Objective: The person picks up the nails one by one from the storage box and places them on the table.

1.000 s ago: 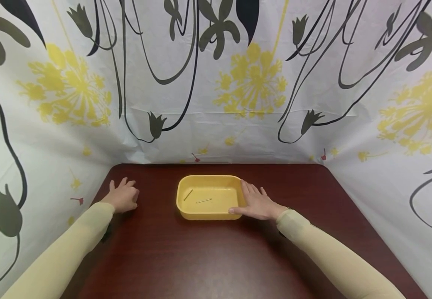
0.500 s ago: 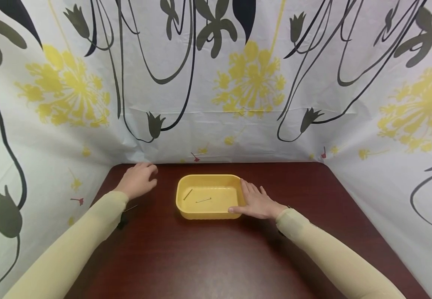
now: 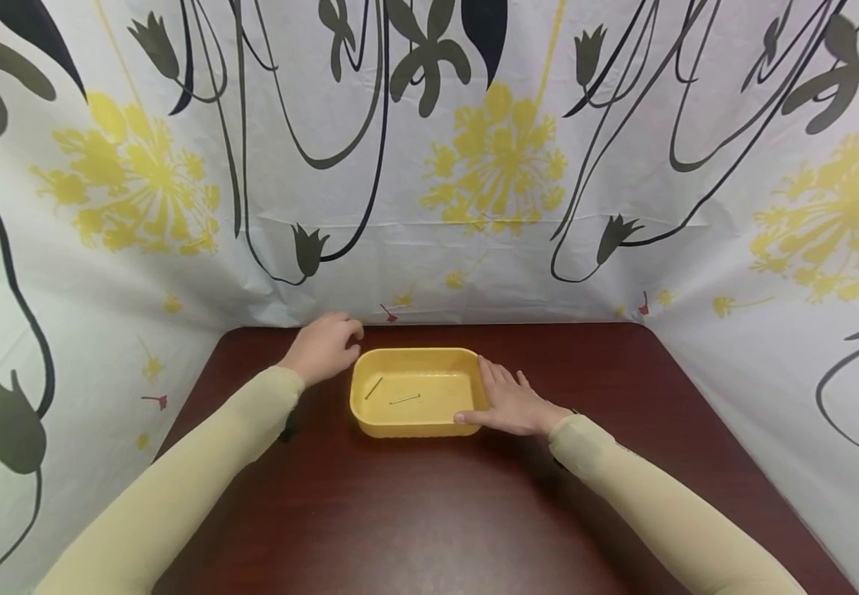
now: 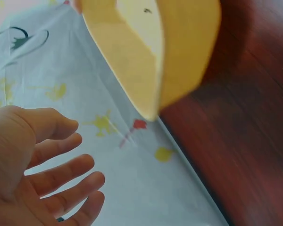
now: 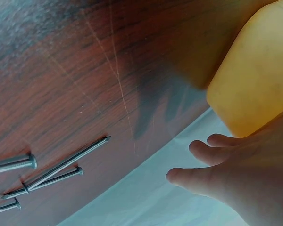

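A yellow plastic tray (image 3: 415, 430) stands on the dark table, with two thin nails, one nail (image 3: 405, 398) near the middle and another nail (image 3: 374, 387) to its left. My left hand (image 3: 324, 347) hovers beside the tray's back left corner, its fingers loosely bent. In the left wrist view nothing shows between that hand's (image 4: 42, 165) fingers and thumb. My right hand (image 3: 507, 402) rests at the tray's right end, fingers straight along the side and thumb on the front rim. In the right wrist view several nails (image 5: 61, 167) lie on the table.
The reddish-brown table (image 3: 429, 504) has its far edge against a white cloth (image 3: 429, 273) printed with flowers. Cloth also hangs along the left and right sides. My sleeves (image 3: 177, 487) cover parts of the table.
My left hand has moved right, from the table's left side to the tray's back left corner. A nail seen beneath that wrist half a second ago is now hidden. The right hand has stayed put.
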A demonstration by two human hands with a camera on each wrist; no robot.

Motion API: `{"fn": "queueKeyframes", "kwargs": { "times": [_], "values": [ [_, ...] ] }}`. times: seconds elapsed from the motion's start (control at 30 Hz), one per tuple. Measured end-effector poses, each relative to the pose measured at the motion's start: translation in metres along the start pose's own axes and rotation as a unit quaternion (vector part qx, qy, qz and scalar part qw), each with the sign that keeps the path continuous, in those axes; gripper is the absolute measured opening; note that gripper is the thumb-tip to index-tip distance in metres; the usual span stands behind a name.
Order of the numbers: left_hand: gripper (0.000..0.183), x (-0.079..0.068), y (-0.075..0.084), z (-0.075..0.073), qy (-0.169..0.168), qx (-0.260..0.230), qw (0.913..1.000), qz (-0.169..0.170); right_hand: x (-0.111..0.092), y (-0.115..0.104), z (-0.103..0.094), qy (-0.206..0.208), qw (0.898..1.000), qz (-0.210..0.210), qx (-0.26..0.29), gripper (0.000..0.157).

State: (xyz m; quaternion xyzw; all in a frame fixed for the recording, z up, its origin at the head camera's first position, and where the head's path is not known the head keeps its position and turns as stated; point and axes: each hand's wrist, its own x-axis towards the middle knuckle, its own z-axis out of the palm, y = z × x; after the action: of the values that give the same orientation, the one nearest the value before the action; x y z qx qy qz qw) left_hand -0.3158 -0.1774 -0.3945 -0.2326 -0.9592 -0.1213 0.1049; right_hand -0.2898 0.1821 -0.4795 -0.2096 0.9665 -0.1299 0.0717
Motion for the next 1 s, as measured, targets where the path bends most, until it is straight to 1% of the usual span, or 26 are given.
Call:
{"fn": "queueKeyframes", "kwargs": {
  "times": [0.23, 0.43, 0.6, 0.7, 0.87, 1.0],
  "values": [
    [0.012, 0.024, 0.028, 0.013, -0.051, 0.013, 0.9983, 0.023, -0.001, 0.001, -0.001, 0.001, 1.0, -0.003, 0.003, 0.131],
    [0.007, 0.04, 0.044, 0.029, -0.088, 0.011, 0.9957, 0.029, 0.001, 0.002, 0.0, 0.003, 1.0, -0.001, 0.011, 0.132],
    [0.011, 0.048, 0.05, 0.044, -0.121, 0.009, 0.9923, 0.024, 0.003, 0.002, 0.002, 0.0, 1.0, 0.001, 0.007, 0.133],
    [0.016, 0.051, 0.052, 0.051, -0.126, 0.007, 0.9918, 0.022, 0.003, 0.003, 0.002, -0.001, 1.0, 0.001, 0.004, 0.133],
    [0.021, 0.053, 0.055, 0.06, -0.123, -0.011, 0.9922, 0.019, 0.002, 0.003, 0.002, 0.001, 1.0, -0.001, 0.002, 0.132],
    [0.021, 0.054, 0.057, 0.072, -0.14, -0.006, 0.9901, 0.016, 0.001, 0.004, 0.002, 0.001, 1.0, -0.004, 0.004, 0.131]
  ]
}}
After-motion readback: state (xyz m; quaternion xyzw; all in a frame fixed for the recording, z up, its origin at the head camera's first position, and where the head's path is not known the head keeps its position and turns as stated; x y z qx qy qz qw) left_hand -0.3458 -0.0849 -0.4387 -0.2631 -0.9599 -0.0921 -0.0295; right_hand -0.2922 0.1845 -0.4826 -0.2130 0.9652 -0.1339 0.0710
